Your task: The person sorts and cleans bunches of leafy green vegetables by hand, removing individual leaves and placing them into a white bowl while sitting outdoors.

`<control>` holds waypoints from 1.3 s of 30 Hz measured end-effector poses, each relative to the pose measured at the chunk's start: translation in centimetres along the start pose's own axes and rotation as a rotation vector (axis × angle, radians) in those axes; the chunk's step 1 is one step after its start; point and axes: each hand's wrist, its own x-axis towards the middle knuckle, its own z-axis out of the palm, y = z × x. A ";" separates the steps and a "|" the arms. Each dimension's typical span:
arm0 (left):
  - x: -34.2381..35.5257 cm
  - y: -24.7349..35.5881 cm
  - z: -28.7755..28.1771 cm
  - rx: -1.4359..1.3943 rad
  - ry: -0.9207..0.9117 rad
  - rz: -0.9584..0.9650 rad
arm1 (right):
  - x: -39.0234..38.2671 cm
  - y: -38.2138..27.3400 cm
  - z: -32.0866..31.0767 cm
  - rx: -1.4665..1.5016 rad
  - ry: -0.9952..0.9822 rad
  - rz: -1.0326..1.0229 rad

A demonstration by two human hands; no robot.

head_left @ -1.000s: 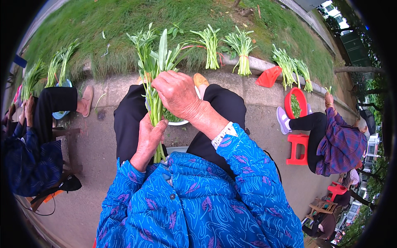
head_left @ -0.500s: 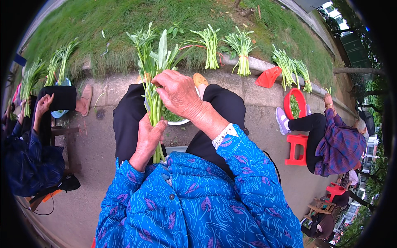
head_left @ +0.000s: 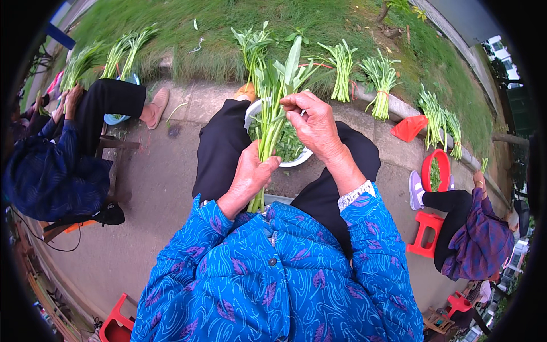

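Upright in my left hand (head_left: 252,174) is a bundle of long green leafy stems (head_left: 268,139), gripped low, its cut ends toward my lap. My right hand (head_left: 310,125) is at the bundle's upper right side, thumb and forefinger curled together beside the leaves; whatever they pinch is too small to make out. Behind the bundle, between my knees, a white perforated basin (head_left: 303,155) holds loose chopped greens (head_left: 288,142).
Tied green bundles (head_left: 382,85) line the curb and grass (head_left: 188,45). Co-workers sit left (head_left: 57,176) and right (head_left: 476,242), holding greens. Also in view are a red bag (head_left: 409,128), red basin (head_left: 427,171), blue basin (head_left: 117,118) and red stools (head_left: 424,233).
My right hand has pulled back from wrapping over the bundle to its right side, uncovering more stems and the basin. The whole view has shifted, placing my hands farther right.
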 end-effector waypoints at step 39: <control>0.4 -0.5 0.3 -0.037 0.005 -0.035 | -1.3 1.1 2.1 -0.417 0.135 -0.239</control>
